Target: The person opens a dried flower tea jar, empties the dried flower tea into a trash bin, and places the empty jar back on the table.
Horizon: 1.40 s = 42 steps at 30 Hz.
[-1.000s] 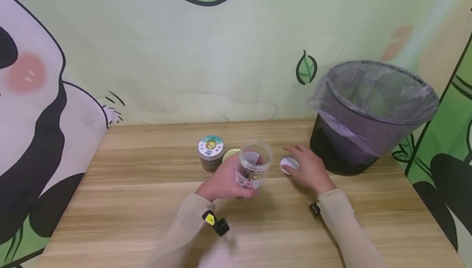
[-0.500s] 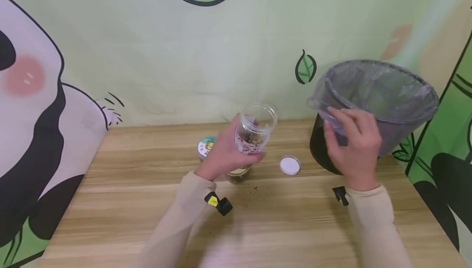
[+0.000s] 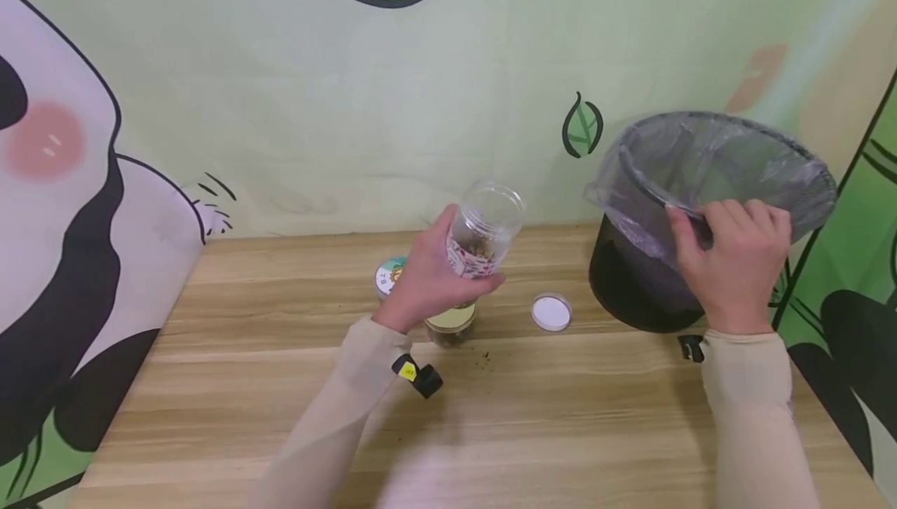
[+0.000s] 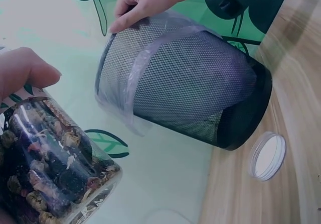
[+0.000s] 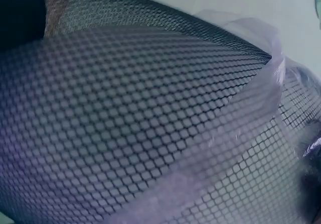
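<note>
My left hand (image 3: 430, 272) grips a clear jar (image 3: 483, 236) in the head view, lifted above the table and tilted, its uncapped mouth upward. Dried flower buds and dark bits fill part of the jar (image 4: 55, 158) in the left wrist view. My right hand (image 3: 739, 264) holds the near rim of a black mesh wastebasket (image 3: 645, 275), fingers curled over the edge and thumb outside. A thin translucent bag (image 3: 634, 229) lines the basket and folds over its rim. The mesh wall (image 5: 125, 118) fills most of the right wrist view.
A round lid (image 3: 551, 313) lies on the wooden table (image 3: 561, 431) left of the wastebasket. Beneath my left hand stand a gold-lidded jar (image 3: 452, 326) and a jar with a printed lid (image 3: 388, 274). Dark crumbs (image 3: 485, 359) lie nearby. A printed cloth (image 3: 315, 104) hangs behind.
My right hand has left the lid on the table and moved right onto the wastebasket's rim. My left hand has raised the jar away from me, uncovering the gold-lidded jar.
</note>
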Motion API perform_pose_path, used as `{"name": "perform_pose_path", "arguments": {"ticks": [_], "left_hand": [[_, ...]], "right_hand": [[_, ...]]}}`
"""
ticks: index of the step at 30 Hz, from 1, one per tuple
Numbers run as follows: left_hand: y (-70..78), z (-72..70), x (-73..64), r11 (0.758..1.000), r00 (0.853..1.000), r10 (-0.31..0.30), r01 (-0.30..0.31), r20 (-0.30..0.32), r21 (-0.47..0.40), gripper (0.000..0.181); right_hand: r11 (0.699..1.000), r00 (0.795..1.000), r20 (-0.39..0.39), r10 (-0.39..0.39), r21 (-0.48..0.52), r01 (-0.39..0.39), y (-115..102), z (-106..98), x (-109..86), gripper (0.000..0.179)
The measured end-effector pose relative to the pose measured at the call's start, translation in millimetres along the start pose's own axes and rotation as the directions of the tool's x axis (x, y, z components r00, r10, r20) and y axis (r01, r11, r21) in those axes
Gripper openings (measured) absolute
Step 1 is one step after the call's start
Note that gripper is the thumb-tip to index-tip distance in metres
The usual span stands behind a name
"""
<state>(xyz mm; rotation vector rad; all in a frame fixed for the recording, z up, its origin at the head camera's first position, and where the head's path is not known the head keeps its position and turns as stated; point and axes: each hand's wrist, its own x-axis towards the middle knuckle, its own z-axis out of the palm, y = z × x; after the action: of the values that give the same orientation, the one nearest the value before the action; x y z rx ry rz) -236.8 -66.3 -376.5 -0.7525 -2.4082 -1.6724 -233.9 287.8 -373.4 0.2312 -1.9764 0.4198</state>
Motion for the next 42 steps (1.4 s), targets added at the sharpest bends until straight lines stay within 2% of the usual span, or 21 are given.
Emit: {"name": "perform_pose_path", "arguments": {"ticks": [7,10,19,23,27,29,32,38,40,42], "left_hand": [[3.0,-3.5,5.9,0.997,0.995,-0.022,0.015,-0.100,-0.070,0.089],[3.4,-4.7,6.7,0.998,0.991,-0.022,0.013,-0.133,-0.065,0.091],[6.0,-7.7,10.7,0.993,0.981,0.051,-0.030,-0.186,0.115,0.077],[7.2,-7.1,11.9,0.977,0.969,0.098,-0.050,-0.229,0.208,0.072],[9.3,-5.4,14.9,0.950,0.956,0.135,-0.050,-0.262,0.307,0.070],[10.4,-4.9,17.8,0.929,0.947,0.164,-0.054,-0.278,0.365,0.071],[12.9,-5.6,23.4,0.883,0.923,0.236,-0.073,-0.305,0.464,0.071],[14.9,-6.1,38.1,0.760,0.853,0.413,-0.131,-0.318,0.636,0.064],[15.4,-4.9,42.0,0.722,0.838,0.447,-0.133,-0.312,0.679,0.063],[16.8,-3.9,44.9,0.680,0.830,0.473,-0.128,-0.297,0.722,0.062]], "right_hand": [[0.997,1.000,-0.017,-0.011,0.070,0.013,-4,6,1.9,0.068],[0.994,1.000,-0.024,-0.014,0.104,0.016,-10,8,1.7,0.070],[0.981,0.997,0.005,-0.074,0.180,0.072,-43,20,-0.5,0.067],[0.968,0.994,0.033,-0.108,0.231,0.098,-57,22,-2.9,0.067],[0.950,0.991,0.027,-0.133,0.287,0.120,-66,21,-5.2,0.066],[0.940,0.989,0.023,-0.149,0.313,0.134,-68,20,-5.1,0.064],[0.929,0.987,0.023,-0.162,0.341,0.144,-71,20,-4.3,0.062],[0.922,0.987,0.023,-0.159,0.362,0.140,-72,22,-2.1,0.064],[0.919,0.987,0.031,-0.160,0.369,0.137,-72,21,-1.8,0.064],[0.918,0.986,0.041,-0.161,0.373,0.135,-72,21,-2.2,0.064]]}}
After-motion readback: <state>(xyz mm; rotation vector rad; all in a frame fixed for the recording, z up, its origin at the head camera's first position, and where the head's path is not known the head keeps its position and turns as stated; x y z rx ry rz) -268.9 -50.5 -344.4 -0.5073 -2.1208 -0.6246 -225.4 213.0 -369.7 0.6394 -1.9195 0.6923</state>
